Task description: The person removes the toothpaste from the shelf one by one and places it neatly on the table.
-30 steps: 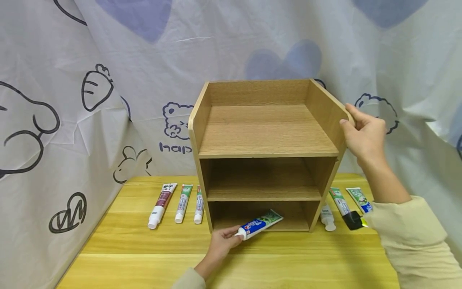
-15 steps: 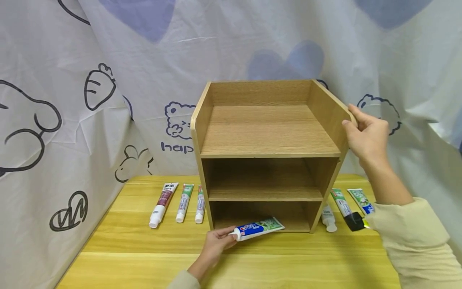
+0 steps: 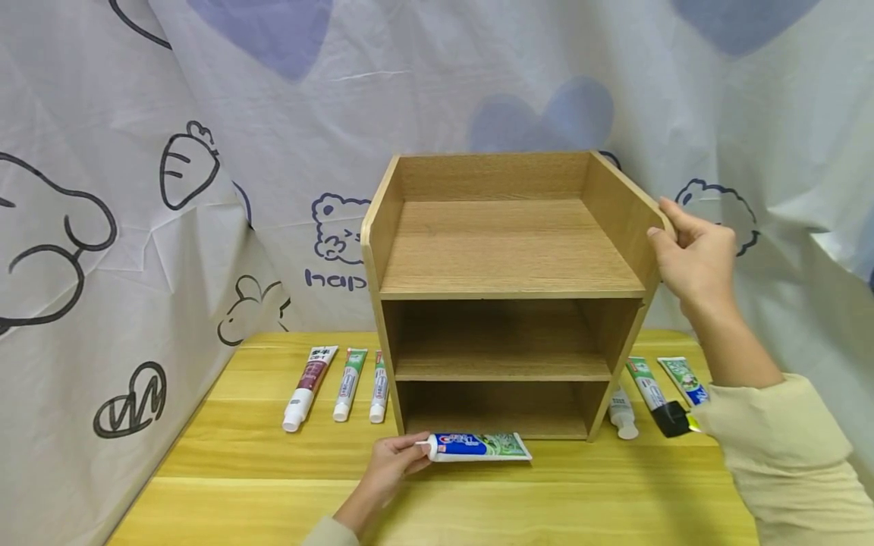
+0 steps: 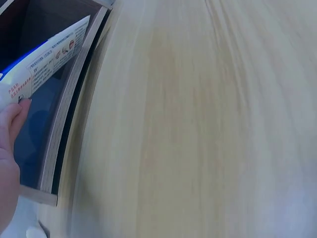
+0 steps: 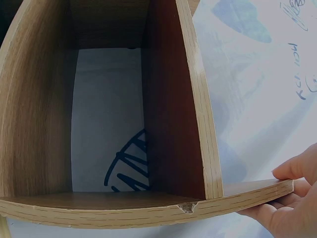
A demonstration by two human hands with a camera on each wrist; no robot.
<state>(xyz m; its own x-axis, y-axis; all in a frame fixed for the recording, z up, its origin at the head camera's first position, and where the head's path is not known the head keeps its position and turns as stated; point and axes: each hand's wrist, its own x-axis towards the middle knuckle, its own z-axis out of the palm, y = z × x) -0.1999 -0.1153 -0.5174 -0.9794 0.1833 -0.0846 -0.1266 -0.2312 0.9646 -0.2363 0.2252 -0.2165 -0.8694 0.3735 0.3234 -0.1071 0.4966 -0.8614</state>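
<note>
A blue, green and white toothpaste tube (image 3: pixel 478 447) lies level in front of the bottom opening of a wooden shelf unit (image 3: pixel 512 294). My left hand (image 3: pixel 389 469) pinches its white cap end between thumb and fingers. The left wrist view shows the tube's printed white back (image 4: pixel 52 62) near the shelf opening, with part of my left hand (image 4: pixel 9 153) at the frame edge. My right hand (image 3: pixel 699 262) grips the front edge of the unit's right side panel near the top. In the right wrist view, that hand (image 5: pixel 297 198) has thumb and fingers on opposite faces of the panel (image 5: pixel 252 194).
Left of the unit lie a maroon and white tube (image 3: pixel 309 388) and two green and white tubes, one (image 3: pixel 350 384) fully visible. On the right are a white tube (image 3: pixel 621 413), a green and white tube (image 3: pixel 645 379) and another tube (image 3: pixel 683 379). A patterned cloth (image 3: pixel 437 91) hangs behind.
My left hand has drawn the toothpaste tube leftward and out from the bottom compartment's mouth. The tube has turned from slanted to level. My right hand keeps its hold on the panel.
</note>
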